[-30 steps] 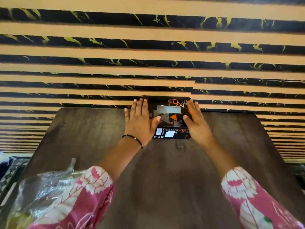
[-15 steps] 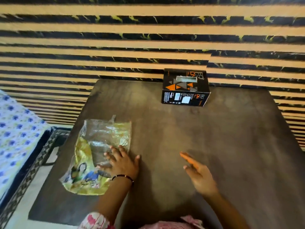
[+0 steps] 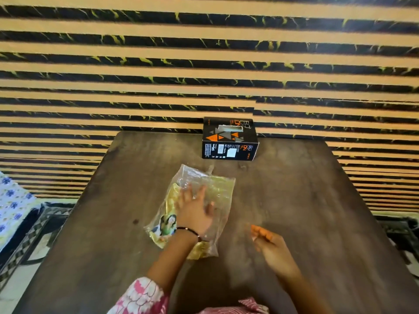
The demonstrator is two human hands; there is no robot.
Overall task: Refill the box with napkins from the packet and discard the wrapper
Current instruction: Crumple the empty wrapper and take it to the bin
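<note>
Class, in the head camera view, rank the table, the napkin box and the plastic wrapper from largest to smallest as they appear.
1. Table, by far the largest.
2. Plastic wrapper, partly under the left hand.
3. Napkin box, though it sits farther from the camera, so its true size against the wrapper is unsure.

Motion blur smears the left hand (image 3: 195, 211) where it covers the middle of the wrapper (image 3: 217, 191), the right hand (image 3: 269, 243) blurs too, and both sleeves run off the bottom edge.

I see pink sleeves (image 3: 141, 298) with white floral print on both arms. A thin black bracelet (image 3: 188, 231) circles my left wrist.
</note>
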